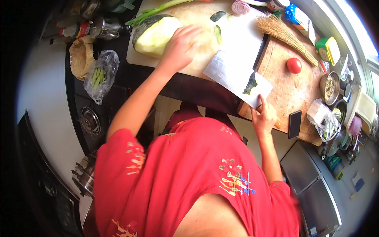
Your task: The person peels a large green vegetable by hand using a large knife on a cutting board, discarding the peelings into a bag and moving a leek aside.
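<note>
In my right hand (265,115) is the handle of a broad cleaver (234,78), its blade flat, with a dark green strip of peel (251,84) lying on it. My left hand (186,44) is over the white cutting board (192,69), beside a large partly peeled melon or gourd (155,37); its fingers are blurred, and whether it holds anything is hidden. Bits of dark peel (217,16) and green peel (218,34) lie on the board to its right. Green onion stalks (160,9) stretch behind the gourd, and a cut red onion (240,7) sits at the back.
A wooden board (284,86) on the right bears a tomato (294,65), a straw whisk broom (285,37) and a black phone (294,124). Beyond it stand a metal bowl of food (329,88) and a plastic bag (322,118). Left, a bag of green pods (100,75) lies near a gas burner (89,120).
</note>
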The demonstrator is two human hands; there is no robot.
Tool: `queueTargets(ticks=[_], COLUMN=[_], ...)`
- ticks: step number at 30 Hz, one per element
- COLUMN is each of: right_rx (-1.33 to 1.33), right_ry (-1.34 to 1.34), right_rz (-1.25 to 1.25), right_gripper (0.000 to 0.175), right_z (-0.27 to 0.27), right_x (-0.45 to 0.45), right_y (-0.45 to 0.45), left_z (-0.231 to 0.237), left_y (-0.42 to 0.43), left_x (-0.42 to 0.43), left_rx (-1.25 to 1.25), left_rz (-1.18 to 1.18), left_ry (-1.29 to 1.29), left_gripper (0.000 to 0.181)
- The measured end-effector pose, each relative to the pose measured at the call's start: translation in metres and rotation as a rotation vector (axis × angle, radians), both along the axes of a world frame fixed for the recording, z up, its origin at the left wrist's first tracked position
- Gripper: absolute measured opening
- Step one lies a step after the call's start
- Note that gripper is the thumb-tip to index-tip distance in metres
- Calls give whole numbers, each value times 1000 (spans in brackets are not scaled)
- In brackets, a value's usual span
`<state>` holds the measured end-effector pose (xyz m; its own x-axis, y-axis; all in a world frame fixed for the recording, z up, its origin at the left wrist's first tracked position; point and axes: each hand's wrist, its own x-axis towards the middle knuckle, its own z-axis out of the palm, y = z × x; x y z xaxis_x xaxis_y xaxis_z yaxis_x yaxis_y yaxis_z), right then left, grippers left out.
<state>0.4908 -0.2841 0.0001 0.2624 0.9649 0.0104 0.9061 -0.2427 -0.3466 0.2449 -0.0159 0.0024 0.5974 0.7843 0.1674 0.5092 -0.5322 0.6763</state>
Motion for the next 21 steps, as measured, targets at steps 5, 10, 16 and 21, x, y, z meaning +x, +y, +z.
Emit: queueTargets(ticks=[5, 10, 16, 21], right_rx=[39, -26, 21, 51], right_ry=[47, 92, 143, 144], right_rz=[-79, -158, -202, -149], right_gripper=[66, 63, 56, 52], right_z=[-15, -18, -31, -32], right_x=[-31, -43, -47, -44], right_y=[-4, 8, 40, 70], left_z=[-105, -111, -135, -130], left_y=[66, 57, 44, 23], left_x=[61, 115, 86, 84], left_rx=[-41, 99, 158, 135], left_rz=[119, 137, -5, 13], left_ry=[-41, 370, 139, 32], left_gripper=[47, 47, 48, 48])
